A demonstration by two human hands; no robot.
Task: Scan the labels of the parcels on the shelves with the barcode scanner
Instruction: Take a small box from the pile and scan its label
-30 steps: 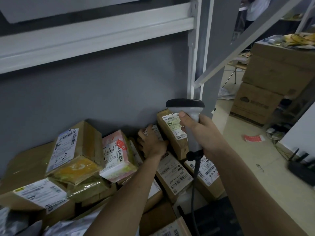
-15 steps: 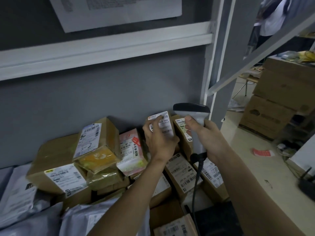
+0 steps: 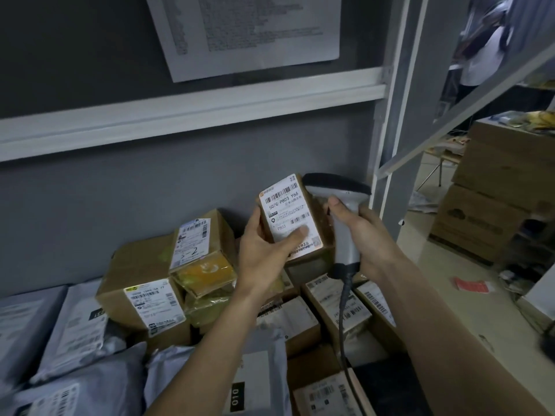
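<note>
The left hand point(image 3: 264, 250) grips a small cardboard box point(image 3: 295, 217), thumb pressed flat across the lower part of its white label point(image 3: 288, 211) and fingers wrapped round the far edge, holding it clear above the heap with the label tipped up toward the person's face. Just beside it on the right, the right hand point(image 3: 365, 232) is curled round the handle of the grey barcode scanner point(image 3: 339, 205), forefinger lying up the front where the trigger would be, cord point(image 3: 344, 313) trailing down between the boxes. The scanner's dark head sits behind the box's top corner and seems to face away toward the wall, so this looks like the lining-up step, not the scan itself. The next move, I'd say, calls for turning the scanner's window onto the barcode at the top of the label, or tilting the box round to meet it, and keeping that thumb off the bars. Below, the shelf point(image 3: 192, 115) is crowded with brown parcels point(image 3: 150, 292) and grey mail bags point(image 3: 72, 325), most with labels facing up and presumably waiting their turn. A printed sheet point(image 3: 249, 31) hangs on the wall above.
</note>
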